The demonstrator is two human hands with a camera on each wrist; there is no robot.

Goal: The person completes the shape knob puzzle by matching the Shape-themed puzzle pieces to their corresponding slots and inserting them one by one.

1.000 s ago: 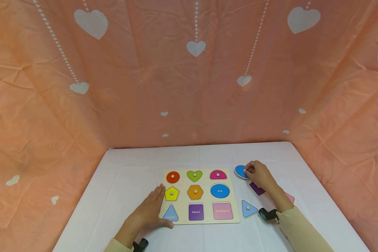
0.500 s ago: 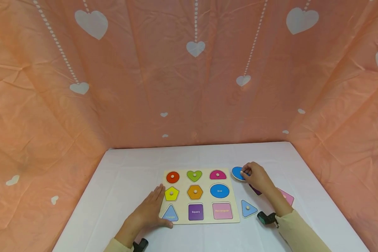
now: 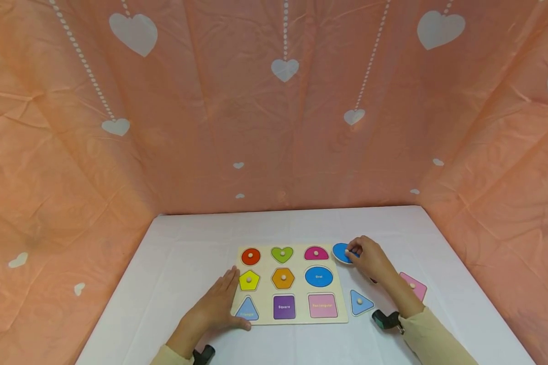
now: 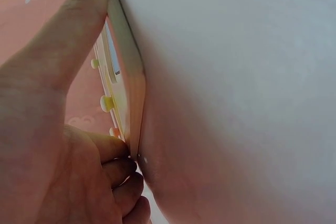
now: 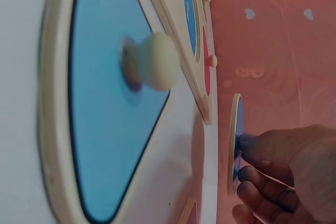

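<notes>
My right hand point(image 3: 373, 258) pinches the knob of a blue oval puzzle piece point(image 3: 340, 251) off the board's far right corner. In the right wrist view the oval piece point(image 5: 234, 142) is held up above the table. My left hand point(image 3: 216, 302) rests along the left edge of the wooden shape puzzle board point(image 3: 298, 288), fingers extended and thumb near the front edge. The recess labelled Oval point(image 3: 318, 277) shows bare blue, as do the triangle, square and rectangle recesses in their colours. Knobbed pieces sit in the other recesses.
A blue triangle piece point(image 3: 360, 302) lies right of the board. The pink rectangle piece point(image 3: 413, 287) lies beyond the right forearm, and a purple piece is mostly hidden beneath that hand. An orange cloth point(image 3: 283, 152) with hearts surrounds the white table point(image 3: 196, 238).
My right hand has moved left and slightly nearer with the oval piece, towards the board. More of the pink piece shows, less of the purple one. My left hand has stayed put.
</notes>
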